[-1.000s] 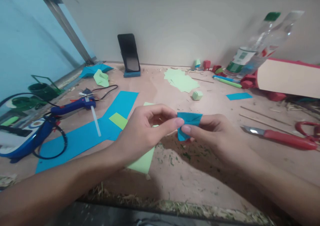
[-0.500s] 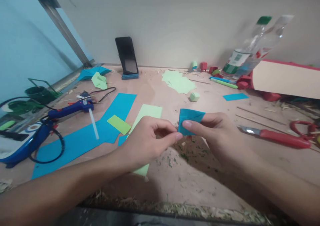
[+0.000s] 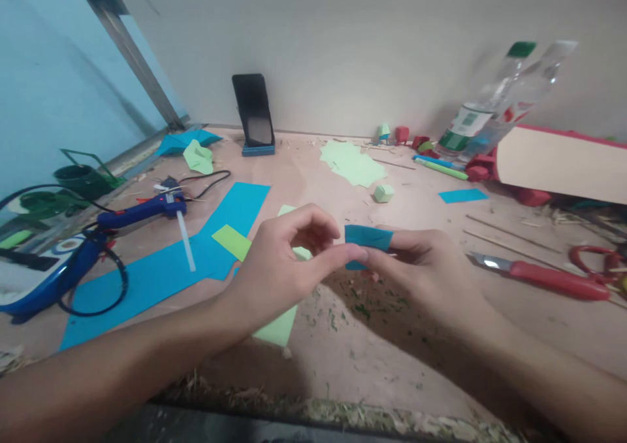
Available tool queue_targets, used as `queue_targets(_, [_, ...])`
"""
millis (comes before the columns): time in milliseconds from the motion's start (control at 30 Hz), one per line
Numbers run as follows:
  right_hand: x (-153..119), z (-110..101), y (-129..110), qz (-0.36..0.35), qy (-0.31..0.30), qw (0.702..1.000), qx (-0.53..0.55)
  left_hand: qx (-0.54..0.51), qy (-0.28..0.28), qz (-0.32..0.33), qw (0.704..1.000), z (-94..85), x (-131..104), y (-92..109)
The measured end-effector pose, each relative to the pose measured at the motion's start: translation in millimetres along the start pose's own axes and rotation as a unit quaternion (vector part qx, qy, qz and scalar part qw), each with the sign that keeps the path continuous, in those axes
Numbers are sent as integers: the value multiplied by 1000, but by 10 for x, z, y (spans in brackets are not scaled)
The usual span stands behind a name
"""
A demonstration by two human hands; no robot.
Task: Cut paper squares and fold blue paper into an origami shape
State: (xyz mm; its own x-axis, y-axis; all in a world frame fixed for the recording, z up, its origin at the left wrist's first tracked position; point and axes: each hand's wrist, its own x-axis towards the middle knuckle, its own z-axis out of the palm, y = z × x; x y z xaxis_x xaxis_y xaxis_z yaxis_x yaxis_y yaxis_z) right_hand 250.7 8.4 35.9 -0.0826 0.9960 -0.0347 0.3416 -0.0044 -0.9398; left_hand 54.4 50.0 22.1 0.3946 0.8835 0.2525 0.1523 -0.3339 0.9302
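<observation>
A small folded piece of blue paper is pinched between the thumb and fingers of my right hand, above the middle of the table. The thumb of my left hand reaches across the lower part of the paper and meets the right thumb. Its other fingers are curved and stand apart from the thumb, not gripping the paper. Under the left hand lie a pale green paper strip and a lime green paper piece, both partly hidden. Beyond the paper sits a small folded pale green shape.
To the left are large blue paper, a blue glue gun and its cable. A phone leans at the back. On the right lie a red-handled knife, scissors, sticks and a blue strip; bottles stand behind.
My left thumb has moved right onto the blue paper, while the left fingers have lifted away from it. The paper has tilted, showing less of its face.
</observation>
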Motion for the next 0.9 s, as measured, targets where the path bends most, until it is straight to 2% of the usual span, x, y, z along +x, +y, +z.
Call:
queue_targets(67, [-25,28,26,-37,8,999,-37,55,21,14,998,12,-28,1])
queue_targets(233, [-37,70,85,-84,-8,994,-70,155,22,38,987,22,-43,-9])
queue_targets(333, [-20,68,83,-92,-10,993,-67,158,18,38,986,11,-21,-18])
queue_targets(500, [-22,64,8,-146,-12,985,-94,156,5,40,987,-15,-20,-13])
queue_targets(600, [-31,56,23,-103,-10,994,-39,128,-17,50,990,-38,-24,19])
queue_targets(733, [-29,16,146,-12,-19,993,117,59,-42,35,997,-67,-10,66])
queue_targets(800, [-29,-4,198,0,-27,987,159,35,-49,21,998,-72,-4,76])
queue_targets(900, [-33,-15,218,8,-32,986,166,23,-47,9,999,-72,-4,74])
